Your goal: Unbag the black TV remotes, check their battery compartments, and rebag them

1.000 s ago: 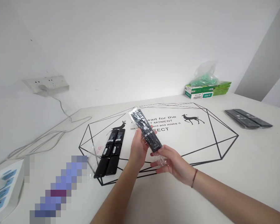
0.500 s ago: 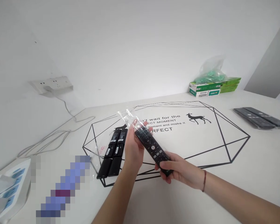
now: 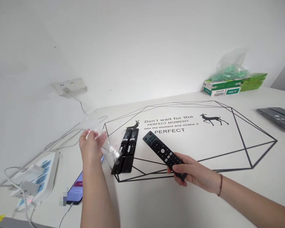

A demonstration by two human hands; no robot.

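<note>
A black remote control (image 3: 163, 152) lies in the grip of the right hand (image 3: 190, 171), buttons facing up, its far end slanting forward and to the left of that hand, over the worktop (image 3: 180, 202). The right hand is closed around the near end, thumb on top and fingers underneath. A dark red cord bracelet (image 3: 220, 185) circles the wrist behind it. Well to the left of it, the left hand (image 3: 92, 142) pinches a clear plastic sleeve (image 3: 114, 152), which hangs to the right of its fingers; whether it touches the two black remotes (image 3: 131, 148) just right of that hand, I cannot tell. Below the left hand, partly covered by its forearm, lies a phone (image 3: 76, 190); further left sits a white power strip (image 3: 48, 177). Well beyond the right hand, to its right, are more wrapped remotes (image 3: 277, 118) and, farther back, stacked green-and-white boxes (image 3: 222, 85)
</note>
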